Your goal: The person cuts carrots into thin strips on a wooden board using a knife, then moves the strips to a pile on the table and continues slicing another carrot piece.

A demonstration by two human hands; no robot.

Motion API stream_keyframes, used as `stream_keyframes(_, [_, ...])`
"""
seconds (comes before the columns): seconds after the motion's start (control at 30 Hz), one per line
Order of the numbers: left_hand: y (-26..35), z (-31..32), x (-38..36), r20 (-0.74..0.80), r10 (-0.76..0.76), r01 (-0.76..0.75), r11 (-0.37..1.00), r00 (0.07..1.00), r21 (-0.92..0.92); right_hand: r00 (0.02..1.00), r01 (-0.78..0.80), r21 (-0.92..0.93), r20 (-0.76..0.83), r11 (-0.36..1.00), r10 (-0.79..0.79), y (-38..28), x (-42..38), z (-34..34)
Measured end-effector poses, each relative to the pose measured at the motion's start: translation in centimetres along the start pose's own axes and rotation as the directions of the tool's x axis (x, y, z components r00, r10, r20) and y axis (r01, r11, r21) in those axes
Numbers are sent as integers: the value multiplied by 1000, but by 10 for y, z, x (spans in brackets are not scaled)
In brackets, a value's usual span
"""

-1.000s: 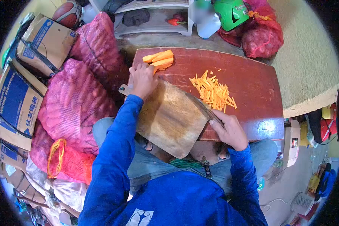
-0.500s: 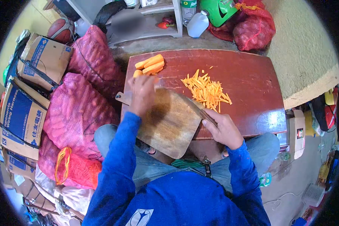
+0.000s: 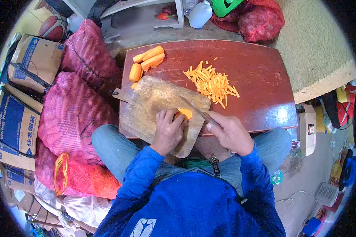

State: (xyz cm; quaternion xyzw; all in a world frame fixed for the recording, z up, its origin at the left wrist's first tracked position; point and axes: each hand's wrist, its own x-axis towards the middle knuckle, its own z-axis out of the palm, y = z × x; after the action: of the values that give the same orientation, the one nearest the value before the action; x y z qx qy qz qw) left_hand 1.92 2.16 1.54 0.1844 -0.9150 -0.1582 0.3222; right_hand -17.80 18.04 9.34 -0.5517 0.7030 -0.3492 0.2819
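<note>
1. Head view, left hand (image 3: 168, 132): rests on the wooden cutting board (image 3: 154, 104), fingers (image 3: 173, 118) curled and pressing down a carrot piece (image 3: 185, 113) that lies near the board's right edge.
2. Head view, right hand (image 3: 229, 134): fingers closed round the handle of a knife (image 3: 197, 111); the blade runs up and left, its edge just beside the carrot piece.
3. Cutting board: worn, pale wood, with a short handle at its upper left; it lies tilted over the near left part of the dark red worktop (image 3: 261, 75), its lower corner overhanging the edge above the person's lap.
4. Carrot strips (image 3: 211, 83): a loose heap of thin sticks on the worktop, just beyond the board's right corner.
5. Whole carrot chunks (image 3: 146, 61): several thick pieces at the worktop's far left corner, just beyond the board.
6. Surroundings: red mesh sacks (image 3: 79, 106) stacked left of the worktop; cardboard boxes (image 3: 17, 118) further left; a basketball (image 3: 51, 25) at upper left; a white plastic jug (image 3: 199, 14) beyond the far edge.
7. Person: blue long sleeves, seated with knees under the worktop.
</note>
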Motion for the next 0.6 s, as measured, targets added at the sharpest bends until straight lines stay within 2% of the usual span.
stream_keyframes(0.07, [-9,4,2,13,-18,18,1000,1000,-10,1000,-8,-40,22,999,9,-1,-6,4])
stream_keyframes(0.13, [-20,6,6,33,15,-12,995,999,-98,999,47,-15,24,999,-46,-4,-14,8])
stream_keyframes(0.27, [-30,6,9,31,12,-6,985,999,-170,998,-34,12,57,999,34,-19,-27,5])
stream_keyframes(0.33, [-29,2,11,76,85,-81,995,994,-51,1000,16,58,-19,998,-15,-21,-27,6])
stream_keyframes(0.37, [-27,1,12,77,79,-75,996,994,-57,1000,9,55,-14,998,-8,-18,-25,9])
stream_keyframes(0.43, [-22,-1,11,130,97,-104,994,987,43,982,169,-83,-74,982,-175,-8,-21,18])
stream_keyframes(0.57, [-21,-4,10,175,76,-89,994,982,67,990,135,-179,-5,975,-138,-15,-17,16])
stream_keyframes(0.6, [-19,-5,11,177,89,-100,994,980,52,992,129,-265,37,956,-124,-23,-20,11])
